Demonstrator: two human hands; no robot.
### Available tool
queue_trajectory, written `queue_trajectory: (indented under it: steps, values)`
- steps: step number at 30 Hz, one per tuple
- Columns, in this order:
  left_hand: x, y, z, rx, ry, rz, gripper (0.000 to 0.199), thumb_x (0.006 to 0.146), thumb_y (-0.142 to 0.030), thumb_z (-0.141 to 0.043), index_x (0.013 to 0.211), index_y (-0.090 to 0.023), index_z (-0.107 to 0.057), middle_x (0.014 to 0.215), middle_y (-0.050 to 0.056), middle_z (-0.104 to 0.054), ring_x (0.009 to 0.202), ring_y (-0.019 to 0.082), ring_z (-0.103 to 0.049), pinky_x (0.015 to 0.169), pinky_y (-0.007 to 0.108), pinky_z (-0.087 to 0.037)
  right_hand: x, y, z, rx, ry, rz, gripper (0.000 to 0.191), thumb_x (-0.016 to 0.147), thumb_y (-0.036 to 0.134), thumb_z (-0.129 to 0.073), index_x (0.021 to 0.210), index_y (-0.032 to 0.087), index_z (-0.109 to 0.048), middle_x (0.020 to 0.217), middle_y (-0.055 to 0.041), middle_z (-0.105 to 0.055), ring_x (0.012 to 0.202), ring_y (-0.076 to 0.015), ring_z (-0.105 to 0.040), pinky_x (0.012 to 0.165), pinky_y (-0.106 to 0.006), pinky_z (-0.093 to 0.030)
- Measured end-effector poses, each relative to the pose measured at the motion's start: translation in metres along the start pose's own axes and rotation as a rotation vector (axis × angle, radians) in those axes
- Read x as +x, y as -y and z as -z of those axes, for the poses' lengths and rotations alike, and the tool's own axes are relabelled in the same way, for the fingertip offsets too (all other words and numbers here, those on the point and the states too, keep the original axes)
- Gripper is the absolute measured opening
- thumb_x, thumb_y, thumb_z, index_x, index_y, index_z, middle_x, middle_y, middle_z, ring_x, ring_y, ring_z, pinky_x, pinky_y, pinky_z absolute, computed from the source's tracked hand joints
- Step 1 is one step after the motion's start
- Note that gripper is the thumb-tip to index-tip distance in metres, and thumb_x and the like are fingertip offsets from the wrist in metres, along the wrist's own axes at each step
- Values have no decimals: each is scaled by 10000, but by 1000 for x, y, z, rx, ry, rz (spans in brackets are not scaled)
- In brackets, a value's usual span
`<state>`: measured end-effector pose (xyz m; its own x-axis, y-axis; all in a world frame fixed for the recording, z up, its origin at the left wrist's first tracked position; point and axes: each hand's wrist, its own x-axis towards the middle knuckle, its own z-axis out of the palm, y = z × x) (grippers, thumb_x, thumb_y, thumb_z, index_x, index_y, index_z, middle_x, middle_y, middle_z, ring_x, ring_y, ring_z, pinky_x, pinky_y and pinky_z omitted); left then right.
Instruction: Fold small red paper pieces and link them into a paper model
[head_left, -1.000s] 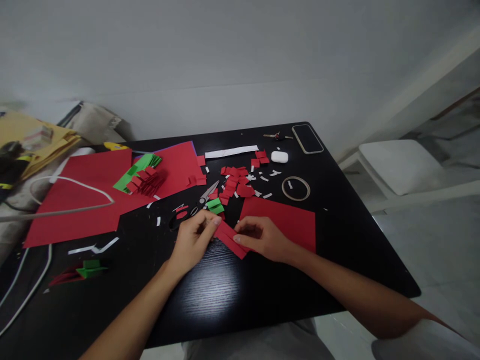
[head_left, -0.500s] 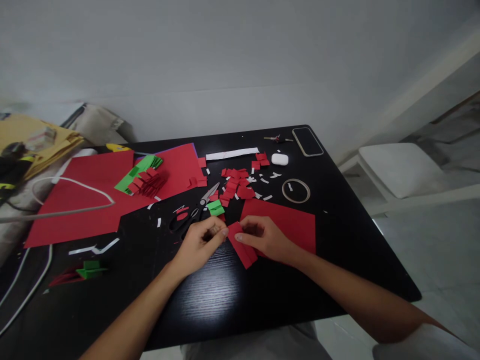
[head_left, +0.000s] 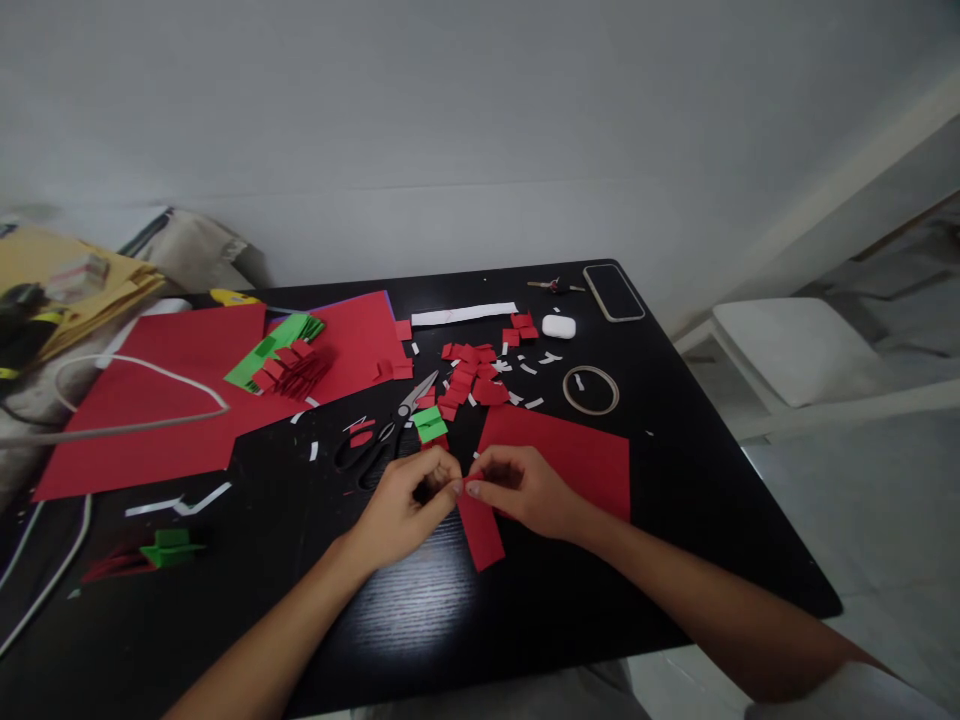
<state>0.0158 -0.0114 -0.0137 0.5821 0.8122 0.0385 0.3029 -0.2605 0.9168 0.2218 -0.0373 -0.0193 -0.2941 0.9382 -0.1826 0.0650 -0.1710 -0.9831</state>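
Both my hands pinch the top end of a red paper strip (head_left: 480,535): left hand (head_left: 409,505) and right hand (head_left: 525,490) fingertips meet there. Strip hangs toward me over the black table (head_left: 675,520), just in front of the red sheet (head_left: 577,455). Scissors (head_left: 386,430) beside my left hand.

Your left hand (head_left: 405,510) and right hand (head_left: 525,492) meet in front of you, fingertips almost touching. Both forearms reach in from the lower edge, bare, angling toward each other. Your fingers (head_left: 450,487) are curled inward and pinched together, knuckles up, wrists low.
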Motion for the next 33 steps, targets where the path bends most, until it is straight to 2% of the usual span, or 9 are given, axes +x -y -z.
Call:
queue_trajectory:
  steps: [6,11,15,17,23,33]
  values:
    - [1,-1,-1,25,29,-4,175,960,-254,-549,805,-180,-584,677,-33,-506,613,116,-456,588,229,-370,-2,2,-3,-19,12,22,189,834,348,-734,796,165,-702,677,24,-584,626,-113,-503,600,-247,-409]
    - [3,-2,11,57,71,-5,152,930,-221,-548,789,-180,-590,673,-35,-504,615,114,-456,584,225,-361,-3,5,0,-62,-32,22,189,837,352,-732,804,167,-714,680,20,-597,631,-119,-513,598,-249,-409]
    - [4,1,20,69,24,15,136,885,-185,-564,749,-181,-561,638,-46,-481,587,107,-433,564,222,-342,2,3,7,-40,-136,34,183,840,355,-728,832,173,-707,779,-11,-673,710,-148,-589,670,-271,-468]
    - [4,2,20,58,-8,32,156,904,-211,-562,752,-179,-561,632,-46,-472,583,107,-430,562,223,-343,4,1,9,-23,-141,25,196,838,362,-735,825,169,-704,791,-18,-680,726,-154,-599,682,-278,-475]
    - [5,-1,12,12,3,61,178,985,-307,-554,942,-170,-660,680,-34,-528,624,115,-488,600,230,-391,4,-2,6,52,-77,-9,216,819,378,-765,845,172,-705,802,-13,-687,745,-159,-612,698,-283,-481]
    - [2,5,11,-36,-7,40,186,981,-306,-607,1099,-183,-682,723,-24,-591,660,118,-546,641,235,-456,6,-1,9,68,-60,-15,247,815,399,-778,866,162,-732,814,-17,-703,761,-160,-622,734,-289,-490]
